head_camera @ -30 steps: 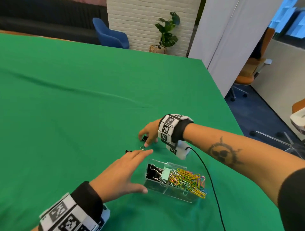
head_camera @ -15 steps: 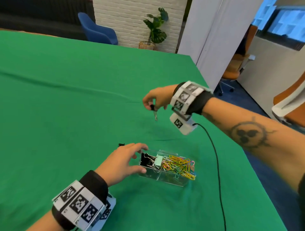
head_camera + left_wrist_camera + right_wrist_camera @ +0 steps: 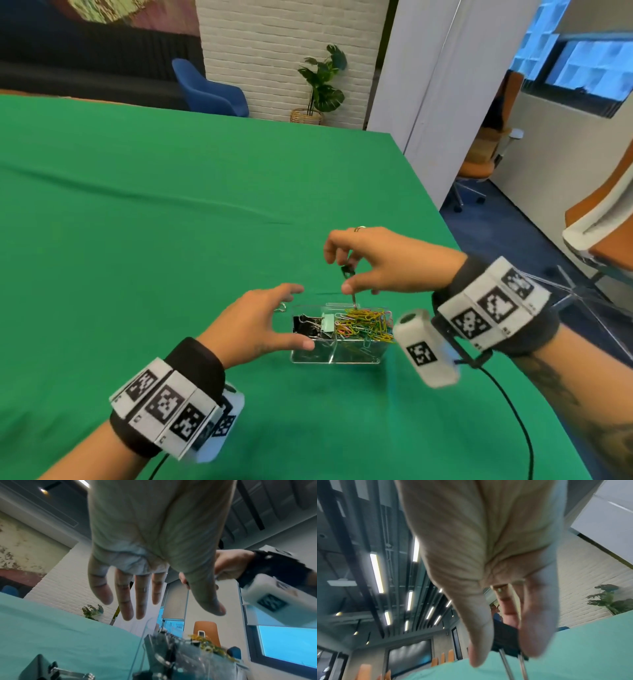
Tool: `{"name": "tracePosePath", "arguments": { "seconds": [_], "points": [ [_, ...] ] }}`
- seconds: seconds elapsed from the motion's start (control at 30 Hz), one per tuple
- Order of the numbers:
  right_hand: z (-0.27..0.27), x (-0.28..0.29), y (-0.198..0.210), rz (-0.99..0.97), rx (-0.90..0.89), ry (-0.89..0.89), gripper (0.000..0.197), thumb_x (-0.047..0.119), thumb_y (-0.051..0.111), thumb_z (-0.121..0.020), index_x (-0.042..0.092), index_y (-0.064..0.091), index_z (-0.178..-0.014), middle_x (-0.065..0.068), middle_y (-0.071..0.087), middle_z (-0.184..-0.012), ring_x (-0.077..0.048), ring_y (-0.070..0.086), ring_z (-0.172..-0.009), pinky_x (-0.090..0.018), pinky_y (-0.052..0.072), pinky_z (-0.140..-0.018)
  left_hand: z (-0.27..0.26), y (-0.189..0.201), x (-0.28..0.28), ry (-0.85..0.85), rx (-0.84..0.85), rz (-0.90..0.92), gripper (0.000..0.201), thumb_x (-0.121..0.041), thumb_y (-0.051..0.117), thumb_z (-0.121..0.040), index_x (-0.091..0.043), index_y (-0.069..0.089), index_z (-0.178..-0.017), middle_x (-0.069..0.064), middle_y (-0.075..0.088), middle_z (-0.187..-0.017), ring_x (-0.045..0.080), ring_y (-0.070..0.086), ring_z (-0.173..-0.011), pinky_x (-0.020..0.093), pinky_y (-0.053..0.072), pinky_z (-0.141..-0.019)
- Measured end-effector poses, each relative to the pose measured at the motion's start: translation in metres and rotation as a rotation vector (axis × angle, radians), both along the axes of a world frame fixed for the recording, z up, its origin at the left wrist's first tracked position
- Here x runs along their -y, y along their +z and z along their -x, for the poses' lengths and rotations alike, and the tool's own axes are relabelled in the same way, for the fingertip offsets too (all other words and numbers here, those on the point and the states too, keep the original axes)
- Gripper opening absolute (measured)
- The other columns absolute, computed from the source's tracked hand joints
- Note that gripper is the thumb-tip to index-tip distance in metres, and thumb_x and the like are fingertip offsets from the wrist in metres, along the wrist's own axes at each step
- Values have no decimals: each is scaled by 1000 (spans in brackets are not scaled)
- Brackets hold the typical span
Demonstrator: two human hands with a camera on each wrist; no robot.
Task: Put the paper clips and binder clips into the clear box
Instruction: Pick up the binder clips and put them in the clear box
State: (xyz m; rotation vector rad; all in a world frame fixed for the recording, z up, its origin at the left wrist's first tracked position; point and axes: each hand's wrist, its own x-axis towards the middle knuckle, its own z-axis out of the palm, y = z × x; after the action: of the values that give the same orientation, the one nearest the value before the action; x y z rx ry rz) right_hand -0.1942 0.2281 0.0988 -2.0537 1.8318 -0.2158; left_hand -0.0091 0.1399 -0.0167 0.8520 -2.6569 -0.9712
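Over the clear box (image 3: 337, 354) on the green bench (image 3: 144, 212), the right hand (image 3: 380, 263) hangs with thumb and fingers pinching a small black binder clip (image 3: 348, 271), its wire handles dangling straight down toward the box's open top. From the right wrist view you can see that clip (image 3: 505, 638) wedged between thumb and fingertips, wires pointing at the cloth. That high, hanging hold looks deliberate: let go and it drops cleanly in.

Left hand (image 3: 255, 323) now, fingers spread and relaxed, thumb at the near-left corner of the box, fingertips reaching past its far-left edge. Holding nothing; it reads as a brace, steadying a light box so it won't skid, though whether it truly touches the wall I can't tell.

Inside, black binder clips (image 3: 306, 327) and a mint one (image 3: 328, 323) sit in the left compartment, a tangle of coloured paper clips (image 3: 364, 325) heaped in the right. One loose binder clip (image 3: 51, 668) still lies on the bench just beside the box's left end, by the left fingers. So, nearly done by my reckoning: this drop, then that straggler. Watch the aim, the clip hangs nearer the paper-clip side.
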Motion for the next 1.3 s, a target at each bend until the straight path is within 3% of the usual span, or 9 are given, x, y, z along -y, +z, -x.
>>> {"name": "tracePosePath", "arguments": {
  "seconds": [0.1, 0.33, 0.4, 0.47, 0.6, 0.8, 1.0, 1.13, 1.3],
  "points": [
    [-21, 4, -22, 48, -175, 38, 54, 16, 77, -69, 13, 46, -113, -6, 52, -107, -22, 53, -95, -32, 45, -80, 2, 3, 2, -3, 75, -46, 118, -85, 55, -33, -32, 33, -136, 0, 49, -138, 13, 48, -124, 34, 40, -104],
    [-59, 28, -54, 21, -503, 156, 46, 3, 59, -81, 7, 36, -121, -14, 51, -112, -33, 60, -89, -31, 30, -55, -2, -9, 1, 66, 116, -109, 107, -49, 80, -57, -20, 20, -140, 2, 44, -141, 20, 45, -124, 33, 39, -102],
    [-62, 30, -57, 17, -522, 166, 50, 2, 59, -79, 7, 35, -123, -15, 50, -111, -33, 60, -88, -28, 24, -48, -6, -8, 4, 59, 76, -124, 116, -58, 80, -47, -20, 22, -140, -4, 42, -141, 15, 47, -119, 29, 40, -99],
    [-64, 30, -58, 28, -522, 171, 56, 2, 61, -77, 8, 33, -126, -14, 50, -111, -32, 60, -87, -28, 23, -48, -11, -8, 7, 70, 42, -130, 125, -67, 76, -36, -23, 21, -139, -5, 44, -137, 15, 50, -111, 28, 42, -94],
    [-66, 25, -59, 45, -557, 182, 63, 4, 62, -78, 8, 28, -131, -13, 49, -113, -34, 60, -89, -33, 29, -52, -16, -11, 13, 142, 20, -120, 120, -45, 83, -53, -21, 11, -146, 6, 43, -138, 18, 50, -116, 27, 41, -92],
    [-51, 21, -54, 26, -420, 110, 77, 18, 77, -69, 16, 30, -130, -7, 46, -123, -29, 58, -95, -32, 39, -65, -25, -9, 18, 147, 35, -156, 154, -90, 52, -13, -24, 10, -146, 5, 34, -146, 18, 42, -126, 28, 37, -97],
    [-13, 4, -28, 111, -357, -82, 72, 27, 75, -73, 22, 32, -130, 0, 46, -127, -22, 56, -107, -34, 47, -83, -29, -15, 48, 253, 223, -9, 81, -47, 67, -73, -19, 31, -139, 11, 38, -141, 25, 44, -125, 34, 36, -105],
    [8, -8, -19, 131, -346, -146, 65, 35, 70, -76, 26, 34, -129, 4, 49, -123, -16, 56, -103, -32, 46, -83, -16, -32, 65, 187, 502, 96, 79, -41, 68, -76, -24, 28, -142, 10, 32, -145, 27, 35, -132, 40, 33, -110],
    [35, -19, -20, 106, -319, -226, 56, 40, 66, -79, 29, 38, -126, 5, 52, -118, -11, 58, -97, -32, 48, -83, -1, -37, 68, 202, 529, 201, 61, -36, 69, -78, -18, 45, -132, 8, 46, -130, 25, 48, -118, 38, 42, -103]
  ]
}}
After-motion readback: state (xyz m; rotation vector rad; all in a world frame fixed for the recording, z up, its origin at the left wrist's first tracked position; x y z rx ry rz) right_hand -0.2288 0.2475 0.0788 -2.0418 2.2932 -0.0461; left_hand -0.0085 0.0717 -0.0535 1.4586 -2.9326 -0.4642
